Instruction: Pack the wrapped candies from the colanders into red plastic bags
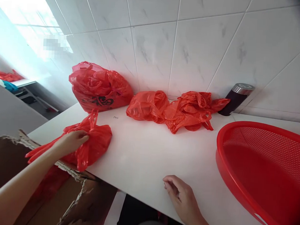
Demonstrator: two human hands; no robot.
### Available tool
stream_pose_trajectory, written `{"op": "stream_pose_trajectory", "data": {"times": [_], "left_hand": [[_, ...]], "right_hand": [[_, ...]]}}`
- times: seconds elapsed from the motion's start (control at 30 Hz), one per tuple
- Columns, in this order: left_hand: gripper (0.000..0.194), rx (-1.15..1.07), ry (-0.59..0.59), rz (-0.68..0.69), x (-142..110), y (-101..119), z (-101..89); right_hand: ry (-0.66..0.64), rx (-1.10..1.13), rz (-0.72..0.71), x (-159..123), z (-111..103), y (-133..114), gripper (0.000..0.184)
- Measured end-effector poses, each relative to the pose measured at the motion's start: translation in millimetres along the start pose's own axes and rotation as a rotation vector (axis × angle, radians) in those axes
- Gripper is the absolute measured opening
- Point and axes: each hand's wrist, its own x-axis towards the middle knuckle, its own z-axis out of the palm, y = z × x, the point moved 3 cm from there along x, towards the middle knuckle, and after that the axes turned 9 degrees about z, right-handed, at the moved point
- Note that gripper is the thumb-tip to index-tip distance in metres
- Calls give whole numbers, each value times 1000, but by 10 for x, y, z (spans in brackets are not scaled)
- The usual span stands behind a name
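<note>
My left hand [73, 140] is clamped on a small red plastic bag [94, 141] at the near left edge of the white counter [143, 155], fingers curled over its gathered top. The bag lies on its side – its long axis runs from lower left to upper right, with the bulging end towards the middle of the counter, the loose tail trailing off the edge over the torn cardboard box [81, 195] and its knotted handles poking up towards the wall. My right hand [180, 193] rests empty on the counter near the front edge, fingers loosely bent, well apart from the bag. Behind, against the tiled wall, sit a big stuffed red bag [98, 87] and smaller crumpled ones [177, 110] – a red colander [257, 170] sits at the right
</note>
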Motion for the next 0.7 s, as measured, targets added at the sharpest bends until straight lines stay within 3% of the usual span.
{"op": "stream_pose_trajectory", "data": {"times": [0.1, 0.2, 0.27, 0.37, 0.47, 0.6, 0.7], "left_hand": [[33, 179, 184, -91, -39, -57, -305], [32, 217, 261, 9, -163, 207, -366], [30, 181, 136, 181, -263, 506, -172], [37, 138, -246, 426, -455, 985, 337], [40, 122, -554, 559, -620, 1411, 780], [36, 119, -728, 712, -684, 1993, 1074], [37, 119, -779, 790, -712, 2398, 1173]], "right_hand": [[-1, -4, 4, 2, 4, -11, 20], [23, -17, 6, 14, 13, -24, 19], [49, -36, 6, 17, 21, -55, 19], [67, -52, -15, -5, -1, -159, 17], [31, -49, -54, -81, -115, -334, 19], [57, -99, -41, -356, -514, -632, 19], [140, -177, -34, -701, -1081, -838, 17]]}}
